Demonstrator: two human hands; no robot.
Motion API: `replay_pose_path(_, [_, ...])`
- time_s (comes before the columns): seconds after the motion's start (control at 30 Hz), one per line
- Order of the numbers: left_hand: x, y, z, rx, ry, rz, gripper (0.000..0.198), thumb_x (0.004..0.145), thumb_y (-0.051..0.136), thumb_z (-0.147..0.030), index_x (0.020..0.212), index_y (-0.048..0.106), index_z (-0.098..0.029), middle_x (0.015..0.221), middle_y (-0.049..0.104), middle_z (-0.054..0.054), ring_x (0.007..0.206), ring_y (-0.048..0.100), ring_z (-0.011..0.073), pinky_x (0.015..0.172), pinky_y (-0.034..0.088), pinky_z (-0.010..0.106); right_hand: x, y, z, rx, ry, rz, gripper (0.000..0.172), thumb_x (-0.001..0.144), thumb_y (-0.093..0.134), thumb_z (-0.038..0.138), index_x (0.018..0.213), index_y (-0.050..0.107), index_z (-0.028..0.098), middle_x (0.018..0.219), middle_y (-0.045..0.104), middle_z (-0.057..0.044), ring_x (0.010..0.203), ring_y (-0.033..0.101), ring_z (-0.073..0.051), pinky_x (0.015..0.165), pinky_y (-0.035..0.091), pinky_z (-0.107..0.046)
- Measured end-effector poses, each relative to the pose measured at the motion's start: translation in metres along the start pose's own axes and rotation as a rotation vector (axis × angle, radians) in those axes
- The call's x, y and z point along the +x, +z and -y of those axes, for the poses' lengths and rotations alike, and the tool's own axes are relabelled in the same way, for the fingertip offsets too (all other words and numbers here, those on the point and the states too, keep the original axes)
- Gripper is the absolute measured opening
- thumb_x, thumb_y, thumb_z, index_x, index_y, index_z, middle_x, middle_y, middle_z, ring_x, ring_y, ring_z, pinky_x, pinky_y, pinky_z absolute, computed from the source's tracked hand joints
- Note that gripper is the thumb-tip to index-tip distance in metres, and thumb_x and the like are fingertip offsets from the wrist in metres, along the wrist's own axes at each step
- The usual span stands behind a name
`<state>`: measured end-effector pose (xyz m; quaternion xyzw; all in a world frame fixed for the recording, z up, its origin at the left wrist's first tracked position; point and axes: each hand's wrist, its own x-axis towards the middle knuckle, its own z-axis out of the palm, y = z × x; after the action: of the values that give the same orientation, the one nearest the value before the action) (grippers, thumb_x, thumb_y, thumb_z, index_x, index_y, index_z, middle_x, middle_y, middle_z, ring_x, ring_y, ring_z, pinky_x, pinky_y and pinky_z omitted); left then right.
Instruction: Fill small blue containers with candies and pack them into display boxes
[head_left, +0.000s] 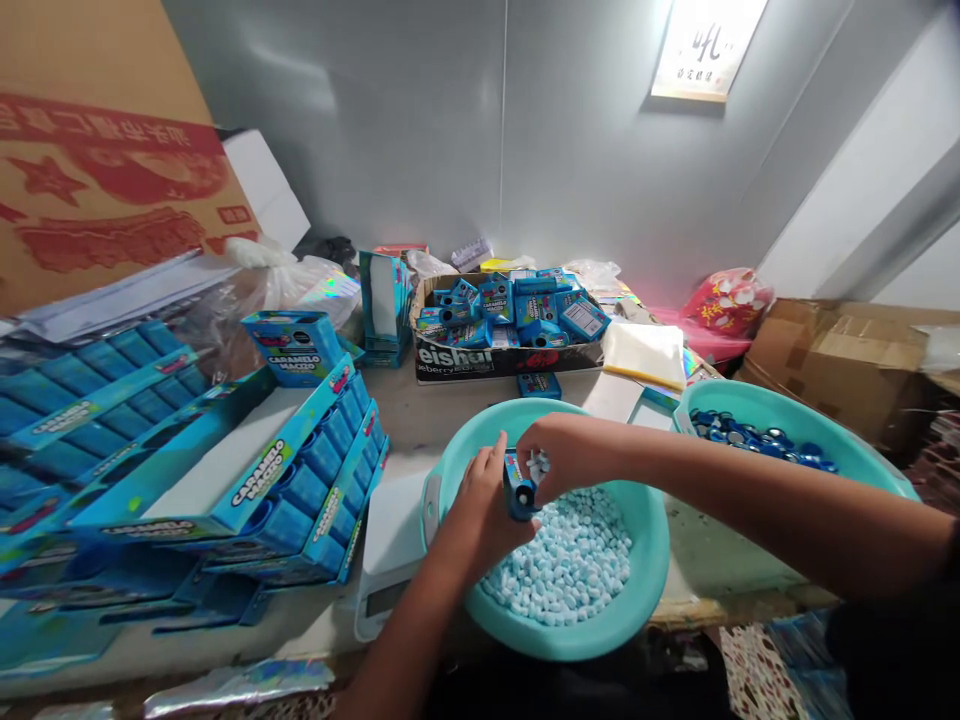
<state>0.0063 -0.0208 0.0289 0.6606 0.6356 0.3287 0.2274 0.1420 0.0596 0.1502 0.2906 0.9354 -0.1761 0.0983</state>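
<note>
Over the teal basin [645, 560] at the front of the table [420, 415], both hands are busy with one small blue container [519, 488]. My left hand [480, 510] has its grip clenched around the container, holding it upright just above the heap of pale blue candies [570, 565]. My right hand [562, 455] is pinched on a few white-blue candies [537, 465] right at the container's open top, touching or nearly so; hard to tell if any are inside.

Looks to me like the filling step, partway through one container. Next move, I'd guess, calls for keeping the mouth steady and feeding the pieces in without spilling them back into the basin.

Around it: a second teal basin [757, 410] to the right holds dark blue round caps [757, 437], a cardboard tray [495, 355] behind has finished blue packs, display boxes [300, 480] marked "Caramelo Macizo" are stacked on the left, and a white scale [390, 560] sits partly under the basin's left edge.
</note>
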Motion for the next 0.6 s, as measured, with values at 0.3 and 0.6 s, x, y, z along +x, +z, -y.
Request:
replay_pose_path(0.3, [0.003,0.002,0.006,-0.038,0.052,-0.018,0.112,0.06,0.081,-0.027,0.154,0.026,-0.006,0.151,0.041,0.019,0.142,0.036,0.0296,0.121,0.03,0.04,-0.007,-0.005,0.006,0.012,-0.022,-0.054,0.044,0.066,0.084,0.023,0.107,0.07,0.019,0.09,0.071,-0.001,0.076,0.061,-0.016,0.062,0.037,-0.023])
replay_pose_path(0.6, [0.0,-0.004,0.005,-0.071,-0.12,-0.153,0.1,0.066,0.081,-0.031,0.151,0.03,-0.019,0.151,0.041,0.015,0.141,0.039,0.0315,0.117,0.036,0.046,-0.028,0.069,-0.034,-0.029,0.336,0.297,0.077,0.076,0.075,0.054,0.139,0.056,0.013,0.142,0.051,-0.023,0.122,0.056,-0.04,0.098,0.048,-0.049])
